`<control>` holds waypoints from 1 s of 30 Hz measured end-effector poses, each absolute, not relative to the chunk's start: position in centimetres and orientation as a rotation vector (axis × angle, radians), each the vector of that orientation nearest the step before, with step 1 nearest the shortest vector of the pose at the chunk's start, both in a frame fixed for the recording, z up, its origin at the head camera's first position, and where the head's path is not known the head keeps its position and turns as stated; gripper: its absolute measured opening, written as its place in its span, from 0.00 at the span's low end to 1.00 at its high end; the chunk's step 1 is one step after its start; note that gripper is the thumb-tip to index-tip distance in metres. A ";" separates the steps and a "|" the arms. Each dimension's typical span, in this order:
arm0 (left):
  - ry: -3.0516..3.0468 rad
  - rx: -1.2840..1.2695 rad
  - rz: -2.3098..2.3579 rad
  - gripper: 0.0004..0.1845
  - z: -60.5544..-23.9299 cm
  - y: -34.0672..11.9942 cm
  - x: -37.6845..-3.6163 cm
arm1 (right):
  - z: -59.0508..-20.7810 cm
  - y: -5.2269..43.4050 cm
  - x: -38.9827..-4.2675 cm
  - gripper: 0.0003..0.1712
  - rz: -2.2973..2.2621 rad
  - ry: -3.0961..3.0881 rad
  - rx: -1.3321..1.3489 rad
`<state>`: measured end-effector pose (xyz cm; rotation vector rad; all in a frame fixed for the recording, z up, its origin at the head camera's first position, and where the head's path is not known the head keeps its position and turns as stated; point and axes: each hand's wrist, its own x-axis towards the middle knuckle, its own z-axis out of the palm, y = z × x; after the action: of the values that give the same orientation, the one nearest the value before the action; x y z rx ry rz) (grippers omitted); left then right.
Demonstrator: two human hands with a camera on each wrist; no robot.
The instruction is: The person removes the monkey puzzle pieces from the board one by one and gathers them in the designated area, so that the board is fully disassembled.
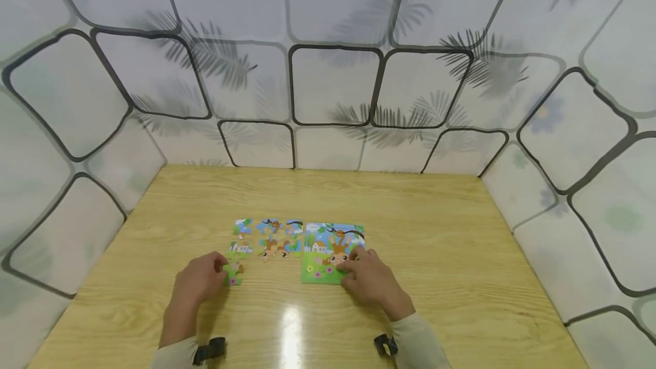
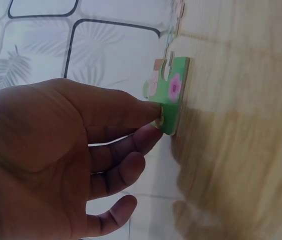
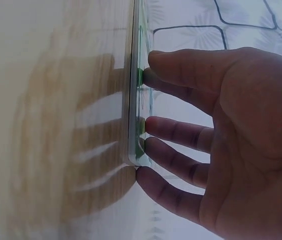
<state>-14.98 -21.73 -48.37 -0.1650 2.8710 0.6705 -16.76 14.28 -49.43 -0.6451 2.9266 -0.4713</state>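
My left hand [image 1: 201, 279] pinches a green jigsaw piece [image 2: 173, 95] with a pink flower between thumb and forefinger; its other fingers are loosely bent. In the head view that piece lies just below the left end of several laid-out jigsaw pieces [image 1: 241, 248] showing a house, a monkey's face and a branch. My right hand [image 1: 370, 278] rests its fingertips on the right side of a square picture board [image 1: 318, 275] printed with a monkey, a house and flowers. In the right wrist view, the board [image 3: 133, 110] appears edge-on, flat on the table, with the fingers spread along it.
The wooden table [image 1: 420, 215] is bounded at the back and sides by patterned white walls [image 1: 333, 84]. Light glares off the table in front of the board. A dark strap with a small camera [image 1: 210, 349] sits on the left wrist, another camera [image 1: 385, 345] on the right.
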 end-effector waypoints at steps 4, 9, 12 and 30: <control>2.878 -0.174 0.629 0.14 -48.5 -21.8 -15.0 | -49.5 14.3 -16.7 0.17 -0.486 2.929 -0.643; 2.918 -0.152 0.622 0.17 -48.6 -21.6 -15.1 | -49.5 14.3 -16.7 0.17 -0.475 2.944 -0.642; 2.923 -0.141 0.713 0.20 -48.6 -21.3 -15.1 | -49.5 14.3 -16.6 0.17 -0.468 2.946 -0.669; 2.995 0.343 0.784 0.14 -49.3 -11.0 -16.9 | -49.5 13.8 -16.5 0.18 -0.467 2.946 -0.640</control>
<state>-16.86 -10.99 -49.34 0.3425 2.9951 0.7844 -16.47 13.82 -49.48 -0.6402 2.9462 -0.4674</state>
